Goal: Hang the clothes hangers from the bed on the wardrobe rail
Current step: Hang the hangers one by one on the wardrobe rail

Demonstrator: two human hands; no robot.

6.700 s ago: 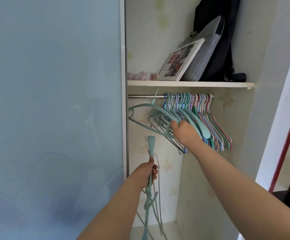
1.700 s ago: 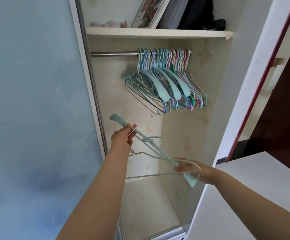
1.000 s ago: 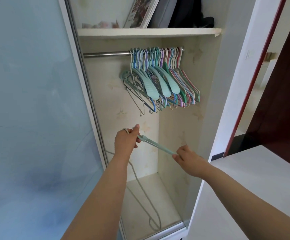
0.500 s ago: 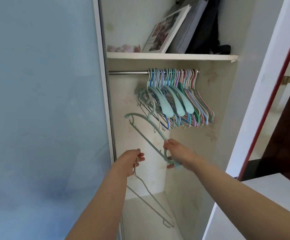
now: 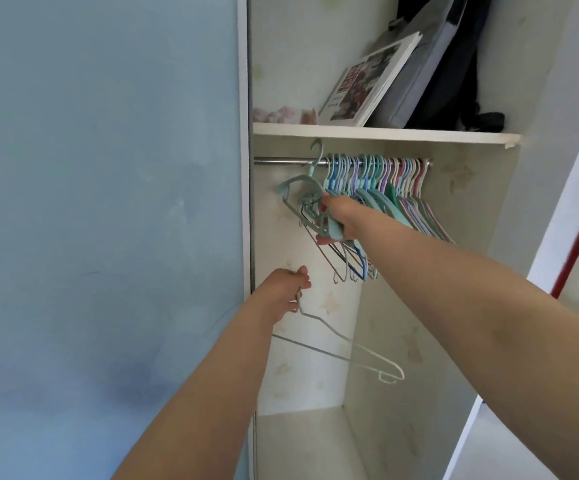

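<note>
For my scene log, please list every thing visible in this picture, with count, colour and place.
Metal wardrobe rail: one, silver, under shelf.
Hung plastic hangers: many, mixed colours, on rail.
Mint plastic hanger: one, hook at rail.
White wire hanger: one, below.
White shelf board: one.
Photo book: one, leaning on shelf.
Dark bag: one, on shelf.
Blue sliding door: one, left.
Left hand: grips wire hanger.
Right hand: grips mint hanger.
</note>
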